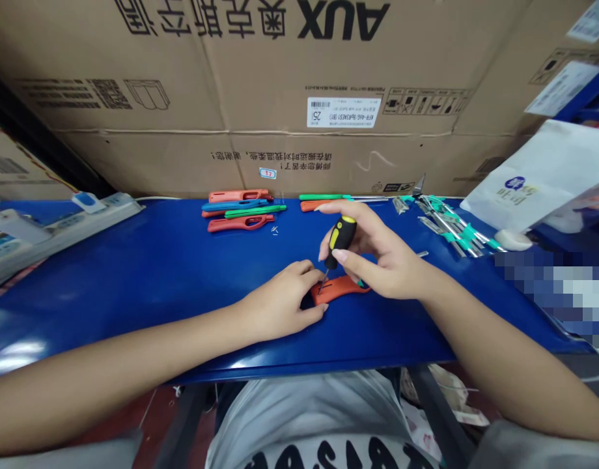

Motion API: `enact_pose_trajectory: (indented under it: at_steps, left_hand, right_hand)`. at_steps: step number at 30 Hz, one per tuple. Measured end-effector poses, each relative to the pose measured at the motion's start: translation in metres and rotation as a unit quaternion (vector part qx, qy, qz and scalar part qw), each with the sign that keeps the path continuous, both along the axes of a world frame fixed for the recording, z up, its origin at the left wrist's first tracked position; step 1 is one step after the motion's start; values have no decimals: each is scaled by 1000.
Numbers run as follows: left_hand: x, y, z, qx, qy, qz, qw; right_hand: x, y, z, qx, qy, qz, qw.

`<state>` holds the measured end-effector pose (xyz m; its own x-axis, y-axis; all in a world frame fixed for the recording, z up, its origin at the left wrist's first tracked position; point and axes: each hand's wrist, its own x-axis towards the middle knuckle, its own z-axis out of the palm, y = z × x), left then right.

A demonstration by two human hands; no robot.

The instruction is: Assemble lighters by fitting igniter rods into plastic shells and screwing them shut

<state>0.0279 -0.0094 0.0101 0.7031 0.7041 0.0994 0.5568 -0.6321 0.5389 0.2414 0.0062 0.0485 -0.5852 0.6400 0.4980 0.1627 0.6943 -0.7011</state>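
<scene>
Near side of worktop [172,267]: left hand [284,305] pinches left end of orange casing [346,287], apparently to steady it. Right hand [385,264] clamped round screwdriver [346,229], tip down at casing, likely for control. Far, left of centre: coloured casings [238,223], grouped, perhaps for reach.
</scene>
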Motion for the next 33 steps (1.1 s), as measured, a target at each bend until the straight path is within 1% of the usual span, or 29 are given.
enact_pose_trajectory:
  at_steps: [2,4,5,6,7,9,10,11,12,15,16,17,20,21,22,25,26,27,28,30,31,32,33]
  left_hand:
    - [0,1,-2,26,13,-7,1000]
    - [-1,2,-5,50,25,-7,998]
    - [-1,4,-7,59,31,-6,998]
    - [-2,5,-9,68,36,-6,997]
    - [-2,6,-11,77,41,-8,996]
    - [-2,8,-13,96,48,-15,994]
    - [-2,9,-14,104,52,-20,993]
    - [-2,10,-15,112,55,-23,992]
    - [-3,11,-16,117,57,-25,991]
    - [-3,12,-16,122,57,-32,990]
    - [-3,12,-16,124,56,-33,990]
    - [-3,12,-16,126,57,-33,990]
    - [-3,13,-16,133,56,-32,989]
    - [-3,14,-16,131,54,-32,989]
    - [-3,14,-16,127,52,-34,990]
    - [-4,14,-17,116,48,-38,991]
    - [-4,14,-17,116,48,-39,991]
    - [-4,14,-17,120,48,-38,991]
    - [-4,14,-18,125,47,-36,990]
    - [-4,14,-18,134,46,-30,990]
    - [-4,15,-18,136,45,-28,989]
    - [-4,15,-18,135,45,-29,989]
    - [-4,15,-18,131,44,-32,990]
  right_hand:
    - [0,1,-2,82,-5,-65,994]
    - [-2,0,-6,174,-2,-132,976]
    - [-4,0,-7,200,-1,-146,969]
    - [-5,-1,-8,204,-2,-143,969]
    - [-6,-2,-8,187,-6,-124,975]
    - [-7,-4,-9,129,-12,-71,989]
    - [-8,-4,-9,112,-9,-58,992]
    - [-8,-4,-10,116,-4,-60,991]
    - [-9,-5,-11,140,2,-79,987]
    - [-9,-5,-12,242,6,-150,959]
    - [-9,-6,-12,250,2,-153,956]
    - [-10,-6,-12,235,-4,-141,962]
    - [-10,-7,-12,138,-9,-75,988]
    - [-10,-7,-12,127,-4,-69,990]
    - [-9,-7,-12,138,2,-77,987]
    - [-9,-6,-12,238,14,-139,961]
    - [-9,-6,-11,256,10,-147,955]
    - [-9,-6,-10,254,4,-141,957]
    - [-9,-7,-9,231,-3,-121,965]
    - [-9,-8,-7,156,-7,-64,986]
    - [-9,-8,-7,125,-2,-39,991]
    - [-9,-9,-7,112,4,-26,993]
    - [-9,-9,-7,121,11,-27,992]
